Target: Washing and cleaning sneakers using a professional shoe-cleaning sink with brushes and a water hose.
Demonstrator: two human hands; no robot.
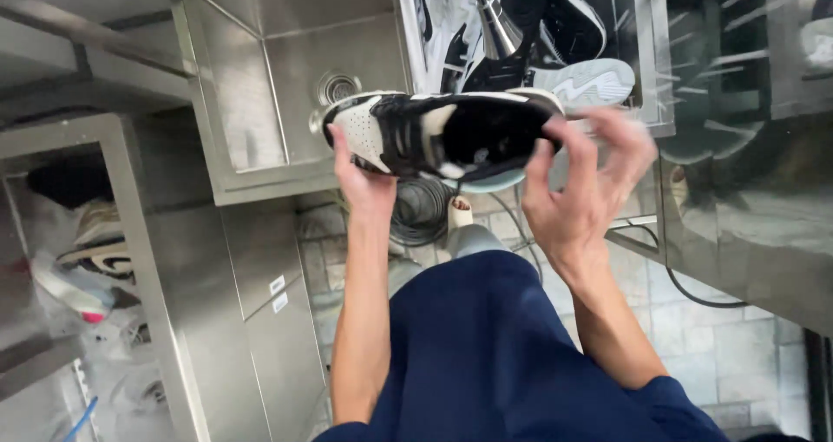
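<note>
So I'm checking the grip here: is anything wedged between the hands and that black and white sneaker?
Nothing visible. The left hand grips the sneaker directly at its toe; the right hand, blurred, meets the heel end.

Open sink basin (286, 78); faucet (496, 21) above shoe (442, 134).

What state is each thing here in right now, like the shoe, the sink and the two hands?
Shoe: held sideways in the air over the sink's edge.
Left hand: gripping the shoe's toe end from below.
Right hand: at the heel end, fingers spread and blurred.
Sink: bare steel, nothing lying in it.
Tap: no water seen running.
Other shoes: lying piled behind the tap.
</note>
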